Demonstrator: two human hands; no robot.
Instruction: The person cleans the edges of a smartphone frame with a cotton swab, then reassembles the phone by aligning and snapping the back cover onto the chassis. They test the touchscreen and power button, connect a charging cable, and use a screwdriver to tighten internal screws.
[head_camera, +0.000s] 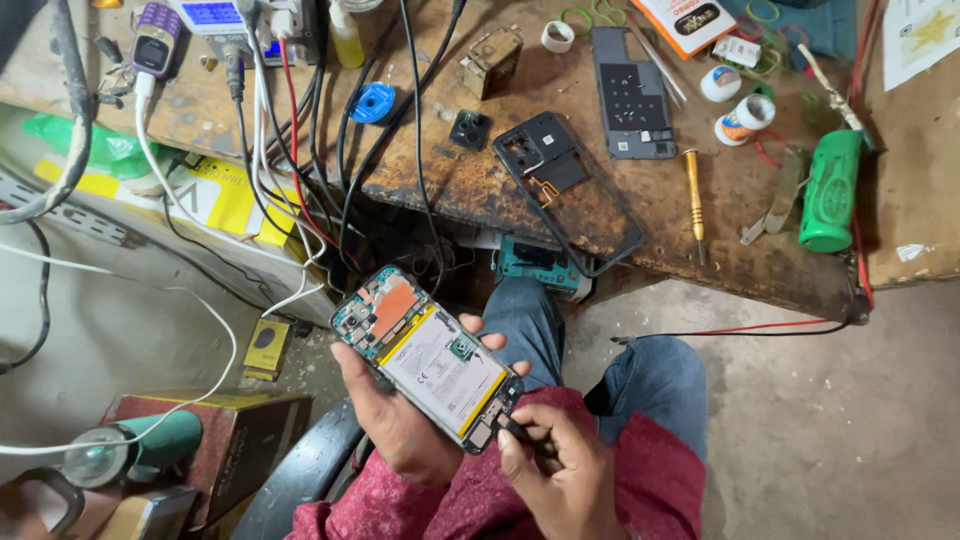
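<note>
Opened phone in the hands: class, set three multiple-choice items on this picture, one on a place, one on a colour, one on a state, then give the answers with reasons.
1. Where does the screwdriver with the golden handle lie?
A. on the workbench
B. on the floor
C. in the person's lap

2. What colour is the person's sleeve?
A. blue
B. red
C. white

3. How is the opened phone?
A. back cover on
B. back off, battery showing
C. screen facing up

Answers: 1 A, it rests beside the black phone frame. 2 B, red cloth at the right hand. 3 B, the left hand holds it with battery and boards bare.
</note>
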